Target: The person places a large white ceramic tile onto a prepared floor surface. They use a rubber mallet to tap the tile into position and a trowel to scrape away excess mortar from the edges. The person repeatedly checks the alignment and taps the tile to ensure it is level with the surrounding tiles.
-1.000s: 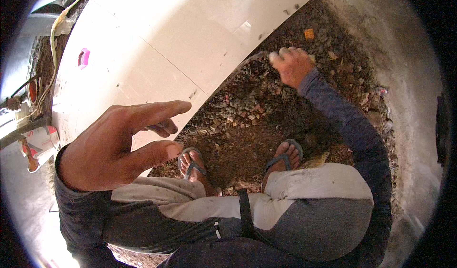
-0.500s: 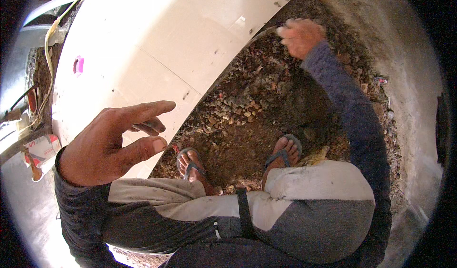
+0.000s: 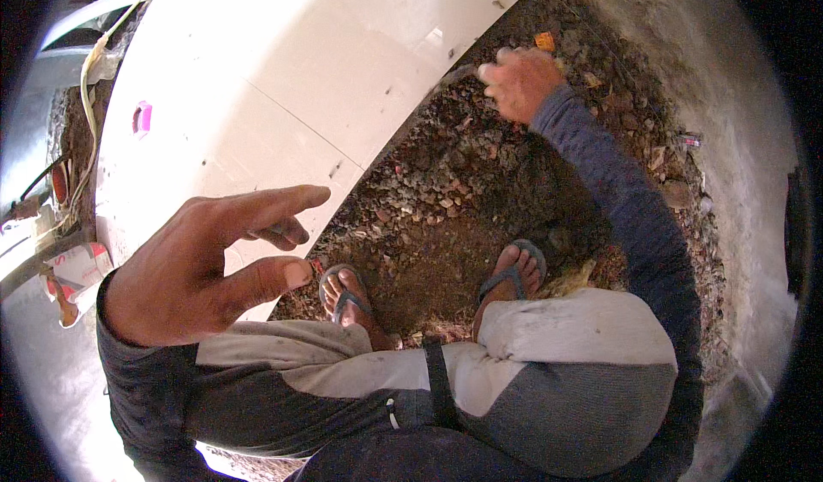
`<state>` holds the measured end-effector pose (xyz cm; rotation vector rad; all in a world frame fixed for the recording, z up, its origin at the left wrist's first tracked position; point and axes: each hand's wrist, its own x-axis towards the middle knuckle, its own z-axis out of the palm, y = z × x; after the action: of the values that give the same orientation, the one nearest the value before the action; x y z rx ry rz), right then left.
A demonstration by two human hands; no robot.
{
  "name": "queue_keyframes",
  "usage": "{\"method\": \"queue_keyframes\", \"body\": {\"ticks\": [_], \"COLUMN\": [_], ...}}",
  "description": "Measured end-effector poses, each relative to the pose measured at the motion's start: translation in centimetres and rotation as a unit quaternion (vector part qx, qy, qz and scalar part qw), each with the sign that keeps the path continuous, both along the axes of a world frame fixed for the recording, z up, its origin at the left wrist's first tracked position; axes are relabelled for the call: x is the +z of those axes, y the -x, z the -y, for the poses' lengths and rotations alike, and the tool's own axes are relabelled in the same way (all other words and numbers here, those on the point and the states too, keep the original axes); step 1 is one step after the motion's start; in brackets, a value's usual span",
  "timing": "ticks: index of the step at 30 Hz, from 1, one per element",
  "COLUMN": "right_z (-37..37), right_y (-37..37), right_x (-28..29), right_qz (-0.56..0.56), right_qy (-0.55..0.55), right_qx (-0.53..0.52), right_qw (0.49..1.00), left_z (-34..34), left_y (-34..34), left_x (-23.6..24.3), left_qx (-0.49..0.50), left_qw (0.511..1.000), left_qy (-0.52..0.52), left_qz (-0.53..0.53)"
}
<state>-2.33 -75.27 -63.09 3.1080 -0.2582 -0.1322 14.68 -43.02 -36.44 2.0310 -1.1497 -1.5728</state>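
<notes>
My left hand (image 3: pixel 214 263) is held over the near edge of the pale tiled floor (image 3: pixel 300 79), fingers apart and nothing in them. My right hand (image 3: pixel 521 85) is closed at the far end of the dirt and rubble strip (image 3: pixel 429 182), just right of the tile edge. From its fingers a thin grey tool (image 3: pixel 463 73) reaches left toward that edge; it is smeared by motion, and its exact kind cannot be made out.
My feet in flip-flops (image 3: pixel 347 298) stand on the dirt. A rough grey wall (image 3: pixel 729 165) rises at the right. On the tiles lies a pink ring-shaped piece (image 3: pixel 142 118). At the left are a torn white and red packet (image 3: pixel 77 268) and a pale cable (image 3: pixel 86 96).
My right hand has moved a little left and nearer to me, uncovering an orange scrap behind it. My left hand has shifted slightly right, its fingers still apart.
</notes>
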Motion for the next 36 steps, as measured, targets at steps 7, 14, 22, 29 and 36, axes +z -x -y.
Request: {"method": "queue_keyframes", "body": {"ticks": [7, 14, 22, 29, 36], "right_z": [5.4, -9.4, -0.1, 7.3, -8.0], "right_y": [5.6, 3.2, 1.0, 12.2, 17.1], "right_x": [3.1, -0.2, 1.2, 3.0, 4.8], "right_qz": [0.13, 0.1, 0.04, 0.228, 0.175], "right_qy": [0.051, -0.074, 0.044, -0.019, -0.477], "right_qx": [-0.085, 0.049, -0.07, -0.293, -0.499], "right_qw": [0.987, 0.991, 0.996, 0.928, 0.702], "left_z": [-1.1, 0.5, -0.9, -2.6, -2.9], "left_y": [-0.2, -0.1, 0.5, -7.7, -0.3], "left_x": [-0.1, -0.3, -0.5, -11.7, -30.1], "left_qx": [-0.034, 0.007, 0.03, 0.016, 0.016], "left_qw": [0.999, 1.0, 0.998, 0.969, 0.875], "left_qy": [0.043, -0.001, 0.028, -0.004, 0.204], "left_qz": [0.005, -0.012, 0.038, 0.245, 0.438]}}
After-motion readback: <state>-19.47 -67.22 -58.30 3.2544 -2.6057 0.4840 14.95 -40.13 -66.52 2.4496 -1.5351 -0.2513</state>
